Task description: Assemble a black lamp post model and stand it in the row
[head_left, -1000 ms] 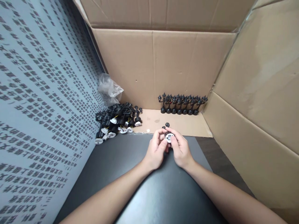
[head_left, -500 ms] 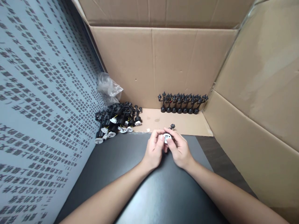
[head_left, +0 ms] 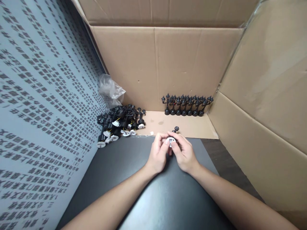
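Observation:
Between my two hands, above the dark table, is a miniature street lamp with a round white base cap turned toward me. Its black lamp head pokes out beyond my fingers; most of the post is hidden by them. My left hand is closed on the left side of the base, its thumb on the white cap. My right hand is closed round the other side, with its thumb pressed on the cap's lower edge.
At the left lies a heap of black miniature lamps with white caps and yellow wires. Behind it sits a clear plastic bag. Several lamps stand in a row at the back right. Cardboard walls and a printed panel enclose the dark table.
Both hands keep their hold on the street lamp. Its white cap and lamp head have shifted very slightly; the view has moved a little too.

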A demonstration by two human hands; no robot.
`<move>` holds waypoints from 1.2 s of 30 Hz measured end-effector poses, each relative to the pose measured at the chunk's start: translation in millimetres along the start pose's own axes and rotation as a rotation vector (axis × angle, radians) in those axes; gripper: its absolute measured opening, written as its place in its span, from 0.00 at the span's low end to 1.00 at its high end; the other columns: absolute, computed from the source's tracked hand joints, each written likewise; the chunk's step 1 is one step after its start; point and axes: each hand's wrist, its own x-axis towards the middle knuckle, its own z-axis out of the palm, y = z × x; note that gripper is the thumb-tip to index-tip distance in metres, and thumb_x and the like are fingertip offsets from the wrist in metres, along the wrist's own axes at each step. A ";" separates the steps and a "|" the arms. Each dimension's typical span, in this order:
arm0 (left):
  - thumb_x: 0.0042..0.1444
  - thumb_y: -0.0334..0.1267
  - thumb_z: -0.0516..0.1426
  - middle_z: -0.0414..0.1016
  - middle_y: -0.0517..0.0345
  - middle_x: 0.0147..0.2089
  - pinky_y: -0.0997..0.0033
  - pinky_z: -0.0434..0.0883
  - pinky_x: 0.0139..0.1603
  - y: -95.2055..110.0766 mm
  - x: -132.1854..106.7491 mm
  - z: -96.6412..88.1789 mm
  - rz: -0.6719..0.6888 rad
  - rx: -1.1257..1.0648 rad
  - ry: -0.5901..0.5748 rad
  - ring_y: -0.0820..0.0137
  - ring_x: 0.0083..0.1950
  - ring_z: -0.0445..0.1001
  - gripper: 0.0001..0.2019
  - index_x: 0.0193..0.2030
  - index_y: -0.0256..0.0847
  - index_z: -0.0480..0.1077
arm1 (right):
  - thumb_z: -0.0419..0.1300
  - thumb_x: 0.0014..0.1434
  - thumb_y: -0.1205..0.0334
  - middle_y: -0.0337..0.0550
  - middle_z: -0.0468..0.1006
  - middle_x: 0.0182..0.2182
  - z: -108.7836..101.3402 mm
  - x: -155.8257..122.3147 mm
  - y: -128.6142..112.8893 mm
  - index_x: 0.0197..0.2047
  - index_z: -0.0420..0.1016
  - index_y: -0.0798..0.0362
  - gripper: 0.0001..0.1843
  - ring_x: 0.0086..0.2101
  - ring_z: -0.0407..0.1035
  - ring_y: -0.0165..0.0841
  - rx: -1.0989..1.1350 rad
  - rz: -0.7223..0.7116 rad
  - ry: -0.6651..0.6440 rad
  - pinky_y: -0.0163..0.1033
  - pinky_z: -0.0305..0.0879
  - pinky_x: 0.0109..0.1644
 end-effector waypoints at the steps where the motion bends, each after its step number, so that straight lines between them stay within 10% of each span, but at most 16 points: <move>1: 0.73 0.53 0.55 0.69 0.64 0.33 0.71 0.67 0.33 -0.1 -0.2 0.4 0.001 -0.009 0.000 0.73 0.30 0.67 0.16 0.49 0.40 0.65 | 0.56 0.75 0.56 0.45 0.81 0.45 -0.7 0.3 -0.9 0.63 0.76 0.45 0.17 0.35 0.78 0.34 -0.021 -0.011 -0.004 0.41 0.79 0.42; 8: 0.72 0.52 0.56 0.66 0.64 0.34 0.71 0.66 0.34 2.0 -4.4 6.7 -0.009 -0.019 0.028 0.74 0.31 0.64 0.16 0.48 0.40 0.65 | 0.53 0.76 0.59 0.47 0.83 0.47 -1.1 1.7 -6.8 0.59 0.79 0.47 0.17 0.47 0.79 0.40 -0.100 -0.050 0.018 0.43 0.77 0.50; 27: 0.75 0.51 0.53 0.70 0.59 0.38 0.70 0.69 0.38 0.7 -4.9 4.3 0.026 0.067 -0.019 0.71 0.35 0.68 0.17 0.58 0.40 0.66 | 0.52 0.76 0.56 0.45 0.86 0.44 -3.0 0.4 -8.6 0.65 0.76 0.47 0.20 0.37 0.80 0.37 -0.073 0.047 0.036 0.43 0.79 0.46; 36: 0.74 0.51 0.55 0.72 0.59 0.38 0.71 0.70 0.37 -2.2 -4.2 4.6 -0.002 0.101 0.002 0.72 0.34 0.69 0.17 0.58 0.41 0.67 | 0.51 0.77 0.56 0.47 0.86 0.51 -3.1 2.8 -4.9 0.60 0.79 0.48 0.19 0.51 0.81 0.41 -0.068 0.058 0.065 0.44 0.78 0.54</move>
